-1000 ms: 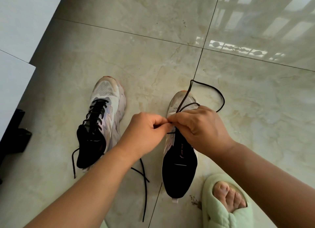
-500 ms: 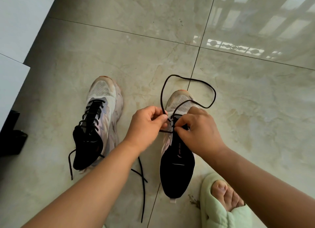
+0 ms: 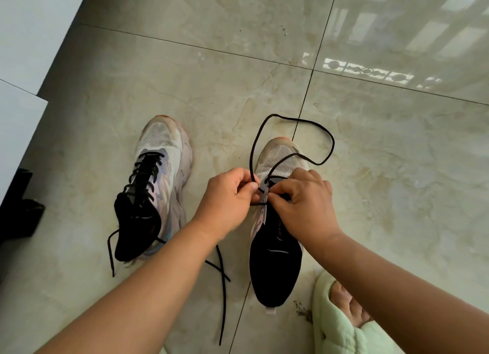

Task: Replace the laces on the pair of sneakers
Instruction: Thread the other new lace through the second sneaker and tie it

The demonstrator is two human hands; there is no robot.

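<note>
Both hands meet over the right sneaker on the floor. Left hand pinches the black lace; right hand pinches it near the eyelets, which the fingers hide. Tongue print too small to read. Left sneaker is laced, w/ its ends loose. Green slipper is cut off at the near edge.

A: Both hands over the right sneaker, left hand and right hand pinching the black lace, looped past the toe.

B: Left sneaker laced already, probably untied. Green slipper bottom right.
</note>
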